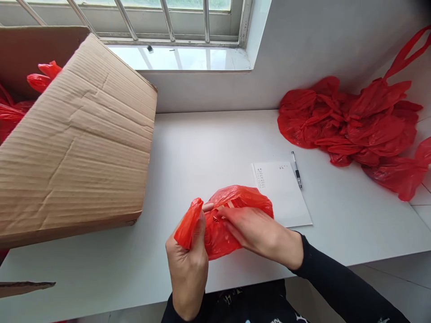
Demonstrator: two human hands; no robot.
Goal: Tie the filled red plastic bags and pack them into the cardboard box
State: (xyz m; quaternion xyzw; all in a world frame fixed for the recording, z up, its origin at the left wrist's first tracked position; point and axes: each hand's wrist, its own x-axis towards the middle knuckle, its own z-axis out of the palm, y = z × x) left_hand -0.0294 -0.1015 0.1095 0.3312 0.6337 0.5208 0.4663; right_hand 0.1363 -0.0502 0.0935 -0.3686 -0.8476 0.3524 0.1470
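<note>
Left hand (188, 264), thumb up, its grip pinching a bunched fold of the glossy red bag (220, 244), six o'clock above the smooth bench (205, 148) | Right hand (261, 229) slants in from four o'clock, fingers at the bag, its grip impossible to tell | Crinkled bags (350, 119) heap at two | Ribbed cardboard box (90, 134) at nine

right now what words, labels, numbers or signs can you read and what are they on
None can be read clearly.
Paper: two patches of writing, too small to read.
Shirt: pale marks, too blurred to read.
Held red bag: dark marks, too small to tell.
</note>
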